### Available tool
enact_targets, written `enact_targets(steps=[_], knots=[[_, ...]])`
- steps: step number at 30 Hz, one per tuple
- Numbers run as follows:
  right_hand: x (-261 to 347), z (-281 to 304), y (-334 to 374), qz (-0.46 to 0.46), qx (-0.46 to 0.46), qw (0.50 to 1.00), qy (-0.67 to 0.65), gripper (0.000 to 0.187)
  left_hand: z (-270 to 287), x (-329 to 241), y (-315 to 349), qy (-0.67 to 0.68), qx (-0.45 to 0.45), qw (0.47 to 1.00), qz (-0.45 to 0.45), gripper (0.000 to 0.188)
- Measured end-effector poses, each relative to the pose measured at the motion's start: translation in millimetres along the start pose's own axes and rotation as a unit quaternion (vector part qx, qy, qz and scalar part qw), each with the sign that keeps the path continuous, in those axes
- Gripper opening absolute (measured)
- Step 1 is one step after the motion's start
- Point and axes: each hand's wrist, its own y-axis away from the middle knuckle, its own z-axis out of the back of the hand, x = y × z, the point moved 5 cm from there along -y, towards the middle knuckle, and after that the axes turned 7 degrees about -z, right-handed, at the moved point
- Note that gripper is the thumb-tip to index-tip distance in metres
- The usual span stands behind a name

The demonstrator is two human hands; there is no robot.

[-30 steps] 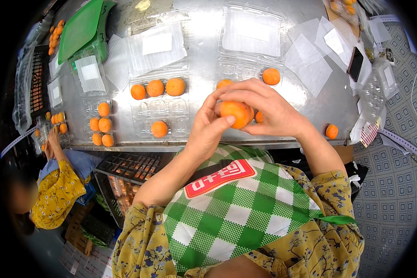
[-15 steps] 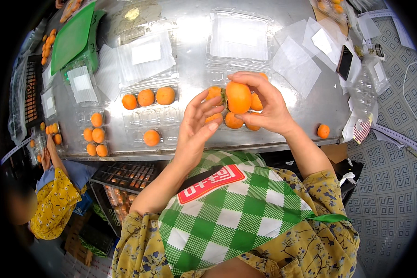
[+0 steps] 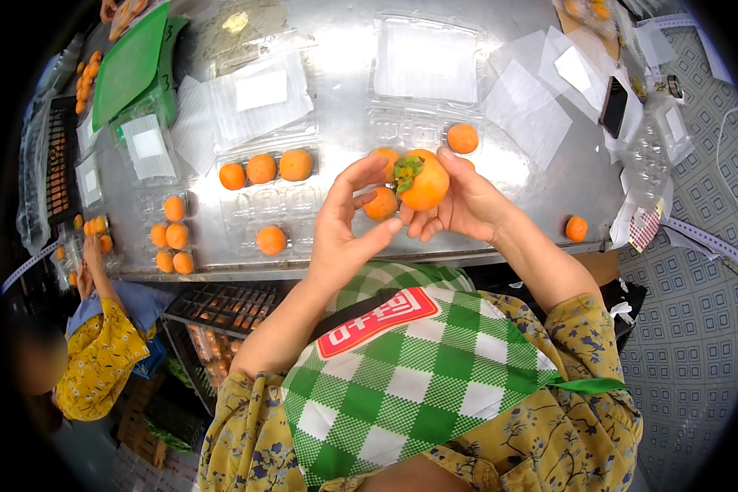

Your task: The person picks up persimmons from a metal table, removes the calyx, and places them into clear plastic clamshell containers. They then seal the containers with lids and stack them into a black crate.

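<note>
A large orange persimmon [image 3: 431,186] with a green leafy calyx is held over the table near its front edge, the calyx turned up and to the left. My right hand [image 3: 473,202] grips it, fingers curled beneath and thumb at its far right side. Beside its left side is my left hand [image 3: 344,220], fingers apart and holding nothing. Behind and below the hands, a clear plastic tray [image 3: 402,125] contains several persimmons, including one [image 3: 462,138] at its far right and another [image 3: 380,204] between my hands. Others there are partly hidden.
To the left, another clear tray [image 3: 291,203] contains several persimmons, with a smaller group [image 3: 175,236] beyond it. One loose persimmon [image 3: 576,229] lies at the right. White liner sheets [image 3: 529,107], a phone [image 3: 613,107] and green crates [image 3: 128,70] are around. A co-worker's hand [image 3: 95,254] works far left.
The persimmon has been turned so that its calyx faces up. My right fingers have shifted from over it to underneath, uncovering the tray's far right persimmon.
</note>
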Motion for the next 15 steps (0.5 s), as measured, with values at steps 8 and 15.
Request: enact_targets(steps=[8,15], knots=[[-5.0,-5.5,-3.0,-0.058,-0.04,0.997,0.032,0.071,0.4,-17.5,-10.0,-0.199,0.062,0.976,-0.063,0.072],[-9.2,-4.5,-6.7,-0.078,-0.046,0.99,0.107,0.077,-5.4,-31.1,-15.9,-0.247,0.079,0.957,-0.132,0.067]])
